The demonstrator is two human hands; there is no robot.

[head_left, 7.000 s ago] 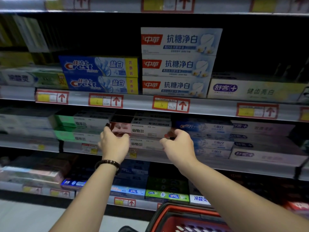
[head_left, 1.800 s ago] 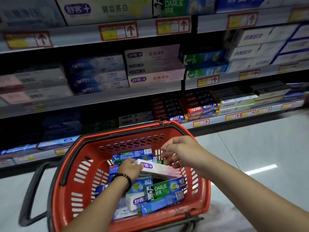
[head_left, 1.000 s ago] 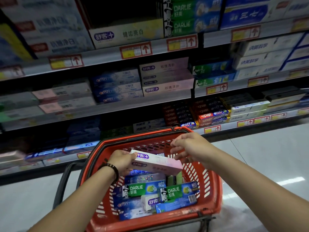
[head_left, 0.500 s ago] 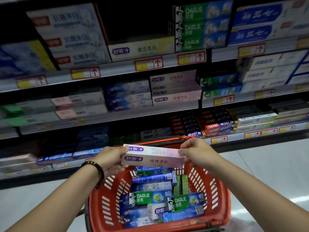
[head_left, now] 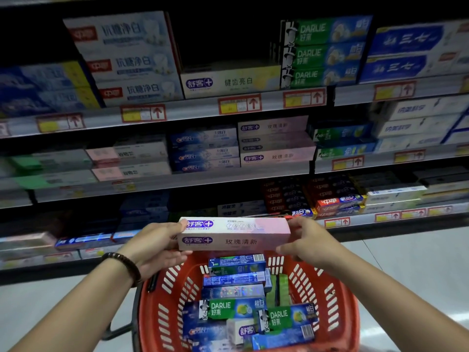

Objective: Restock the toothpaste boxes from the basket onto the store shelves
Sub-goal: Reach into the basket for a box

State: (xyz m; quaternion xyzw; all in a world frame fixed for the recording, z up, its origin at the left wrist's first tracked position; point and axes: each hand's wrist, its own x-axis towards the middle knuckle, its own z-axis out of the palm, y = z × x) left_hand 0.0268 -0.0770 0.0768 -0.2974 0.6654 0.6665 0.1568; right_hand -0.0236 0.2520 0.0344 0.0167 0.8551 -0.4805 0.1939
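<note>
1. Nearest, a red basket point(head_left: 341, 311) holds loose toothpaste boxes point(head_left: 228, 308).
2. Just above it, the left hand point(head_left: 154, 242) and right hand point(head_left: 307, 242) grip opposite ends of a pink-white box point(head_left: 233, 235), held level.
3. Beyond, the store shelves point(head_left: 198, 111) carry matching pink boxes point(head_left: 276, 146) on the middle tier.

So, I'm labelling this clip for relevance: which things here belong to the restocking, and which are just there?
In the job: pink toothpaste box, held by left hand and right hand; red basket of boxes; matching pink stack on the middle shelf.
Just there: price tags; blue boxes on the top shelf; bracelet.
</note>
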